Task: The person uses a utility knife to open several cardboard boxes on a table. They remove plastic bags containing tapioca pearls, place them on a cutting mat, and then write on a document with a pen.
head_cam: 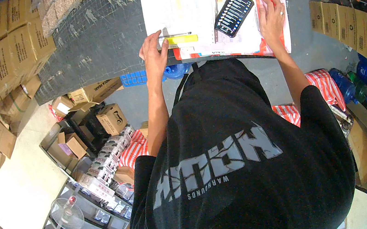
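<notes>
My left hand rests at the lower left corner of a stack of printed forms, its fingers apart. Beside its thumb, a yellow highlighter and a thin pen lie across the paper; whether the thumb touches the highlighter I cannot tell. A smartphone with a lit screen lies slanted on more papers to the right. My right hand, wearing a ring, lies flat with spread fingers on a red-and-white striped plastic bag under the papers. Neither hand holds anything.
The dark, scuffed tabletop bears stacked cardboard cartons at the left. Below stand open boxes, a blue plastic crate and a pedestal fan. At the right are a row of cartons and large water bottles.
</notes>
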The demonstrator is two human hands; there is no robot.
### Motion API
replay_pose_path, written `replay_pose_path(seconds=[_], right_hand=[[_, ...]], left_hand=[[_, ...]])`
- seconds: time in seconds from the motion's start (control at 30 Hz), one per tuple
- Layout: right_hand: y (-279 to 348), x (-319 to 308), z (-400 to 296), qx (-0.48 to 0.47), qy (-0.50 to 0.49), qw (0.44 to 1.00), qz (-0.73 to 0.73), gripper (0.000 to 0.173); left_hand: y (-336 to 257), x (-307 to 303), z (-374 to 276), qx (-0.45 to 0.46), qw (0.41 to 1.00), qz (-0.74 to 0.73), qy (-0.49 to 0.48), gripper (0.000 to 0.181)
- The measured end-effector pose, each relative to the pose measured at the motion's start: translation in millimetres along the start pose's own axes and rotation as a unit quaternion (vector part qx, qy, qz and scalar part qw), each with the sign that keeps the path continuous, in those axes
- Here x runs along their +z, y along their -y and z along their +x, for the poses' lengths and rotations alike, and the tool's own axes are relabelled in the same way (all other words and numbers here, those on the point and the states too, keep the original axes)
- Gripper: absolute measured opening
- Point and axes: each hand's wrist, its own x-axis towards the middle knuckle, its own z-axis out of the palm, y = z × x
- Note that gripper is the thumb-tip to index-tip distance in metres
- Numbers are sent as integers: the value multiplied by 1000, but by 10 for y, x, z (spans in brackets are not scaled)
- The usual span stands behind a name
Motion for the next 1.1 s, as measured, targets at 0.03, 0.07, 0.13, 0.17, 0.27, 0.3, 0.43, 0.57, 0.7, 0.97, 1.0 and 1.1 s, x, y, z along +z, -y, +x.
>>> replay_pose_path(seconds=[0.03,0.07,0.13,0.17,0.27,0.3,0.43,0.57,0.7,0.97,1.0,1.1], right_hand=[[-5,2,-2,0,0,1000,-2,33],[-13,4,-6,-1,0,1000,-4,33],[-13,5,-7,0,1,1000,-2,33],[-8,0,-8,3,2,1000,0,33],[-4,-4,-2,11,3,1000,1,33],[-1,5,-2,13,3,1000,1,33],[-6,-3,0,6,8,1000,-16,34],[-5,-3,3,4,4,1000,-11,34],[-2,-3,5,5,5,1000,-7,34],[22,-32,19,5,2,1000,8,34],[28,-35,18,8,4,1000,11,34],[36,-42,16,3,1,1000,1,34]], left_hand=[[6,-6,-1,-2,1000,-1,2,40],[9,-7,-3,-8,1000,1,4,40],[32,4,-30,-20,1000,5,7,41],[44,10,-44,-19,1000,1,5,41],[62,31,-75,-16,1000,-5,1,42],[59,35,-90,-15,1000,-3,1,42],[85,25,-99,-12,1000,-28,-3,43],[78,9,-111,-26,999,-21,4,43],[91,25,-115,-27,999,-30,0,44],[67,54,-148,-18,1000,-19,-5,45],[42,44,-148,-15,1000,-10,-4,46],[-30,26,-106,-13,1000,-1,-1,47]])
